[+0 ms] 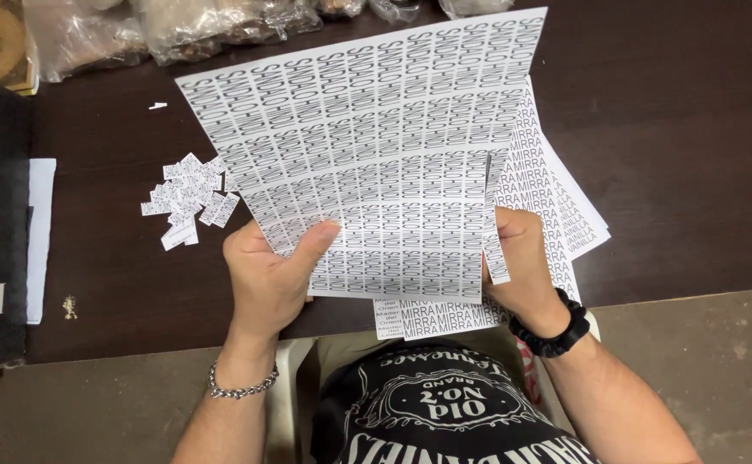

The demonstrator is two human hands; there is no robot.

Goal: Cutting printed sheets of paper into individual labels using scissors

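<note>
sheet (376,163): light, floppy, sagging (tears easily).
grip: left hand (268,275) and right hand (526,266) pinching its lower corners.
strip (494,228): peeling loose beside the right thumb.

White label sheet (376,163) with black print is held up at centre; more sheets (556,198) are fanned beneath. Cut white labels (188,196) are piled at left; clear plastic bags (178,26) are lined along the far edge.

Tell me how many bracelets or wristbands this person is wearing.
2. A silver chain bracelet sits on the left wrist, below the left hand. A black coiled band circles the right wrist, below the right hand. None seem hidden.
</note>
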